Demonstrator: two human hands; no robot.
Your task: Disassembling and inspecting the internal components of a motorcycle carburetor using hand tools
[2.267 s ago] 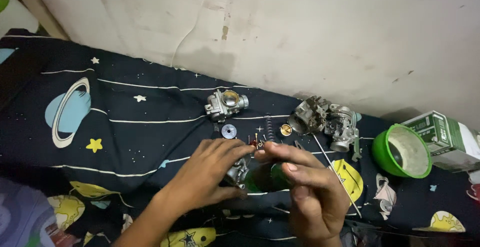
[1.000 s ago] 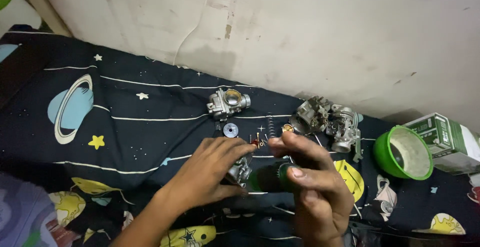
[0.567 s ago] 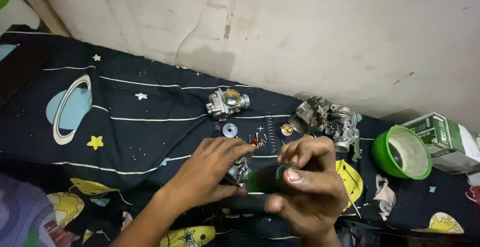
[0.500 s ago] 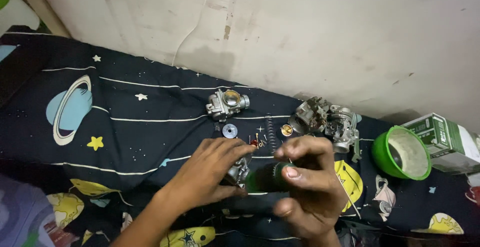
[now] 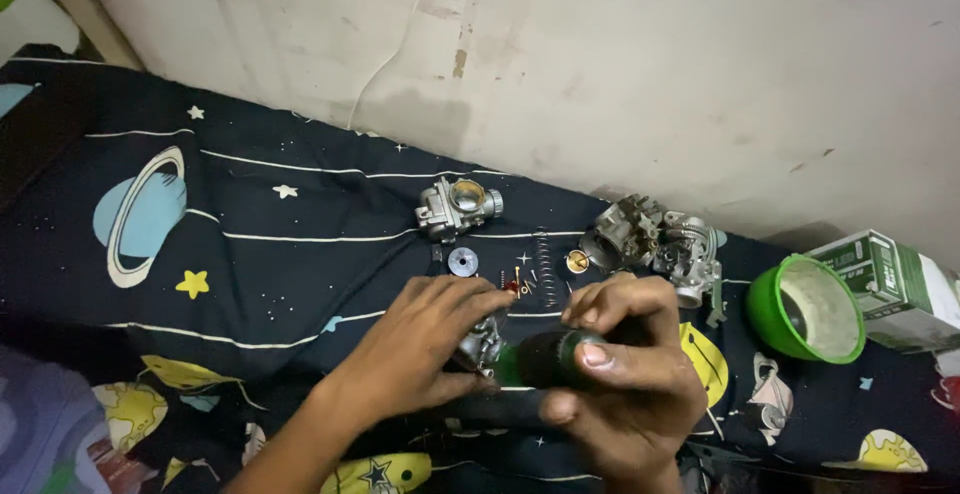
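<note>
Since a couple of seconds ago the right hand (image 5: 625,374) has turned from flat, outstretched fingers into a curled grip, and a dark green screwdriver handle (image 5: 540,357) now shows inside it, thumb pressed along its side. The left hand (image 5: 425,354) has barely shifted: it stays cupped over a small metal part (image 5: 482,339), fingers closed around it and pinning it near the bed sheet (image 5: 250,254), a dark cloth printed with planets and stars. The tool's tip points at that part, though the meeting point is hidden behind the fingers. Both hands are grasping, neither loose. The small part looks like cast metal, so I judge it stiff, fairly heavy for its bulk, with lumpy edges that give the fingers purchase but possibly a greasy film; holding it by its solid body, away from thin projecting bits, seems the safe way. The handle looks smooth and rounded, best taken around its thick middle as it is now. Beyond the hands lie a carburettor (image 5: 457,206), a round washer (image 5: 462,261), a coil spring (image 5: 545,266), a brass disc (image 5: 577,261) and a larger metal assembly (image 5: 655,244) close to the wall (image 5: 600,54). To the right sit a green cup (image 5: 805,309) and a green and white box (image 5: 880,274). The loose bits are tiny and would sink into soft bedding easily.
</note>
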